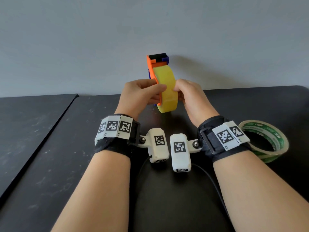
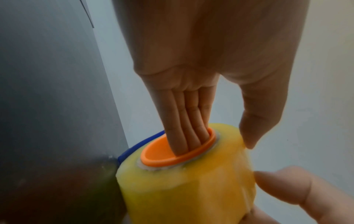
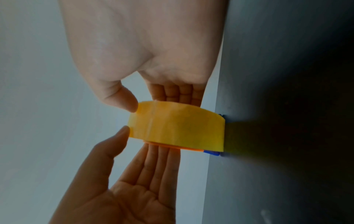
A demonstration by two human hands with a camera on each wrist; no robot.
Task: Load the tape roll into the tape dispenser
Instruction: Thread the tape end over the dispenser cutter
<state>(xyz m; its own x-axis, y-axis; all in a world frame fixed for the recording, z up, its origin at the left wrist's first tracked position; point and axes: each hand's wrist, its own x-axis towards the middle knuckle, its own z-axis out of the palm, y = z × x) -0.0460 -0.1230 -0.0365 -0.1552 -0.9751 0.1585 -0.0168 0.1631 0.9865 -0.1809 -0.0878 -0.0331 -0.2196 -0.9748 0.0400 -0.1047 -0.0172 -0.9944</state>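
The yellow tape roll (image 1: 165,88) is sitting on the orange hub (image 2: 177,149) of the tape dispenser (image 1: 156,64), held up above the dark tabletop (image 1: 50,148), close to the grey wall. The left hand (image 1: 142,94) is bracing the dispenser's orange side, fingers (image 2: 184,121) reaching straight into the hub, thumb resting on the roll's outer face. The right hand (image 1: 189,96) is gripping the roll from the other side, thumb (image 3: 118,97) on the outer wrap and fingers behind it, so its grip is closed on the roll.

The roll is looking seated, or very nearly. It should be handling as a light, stiff ring with a slick outer wrap, so the flat sides and the rim are the sensible places to hold, not the glossy face. The plastic dispenser is likely rigid enough to push against. Off to the right, a second, green-printed roll (image 1: 265,141) is lying flat on the tabletop, well apart.
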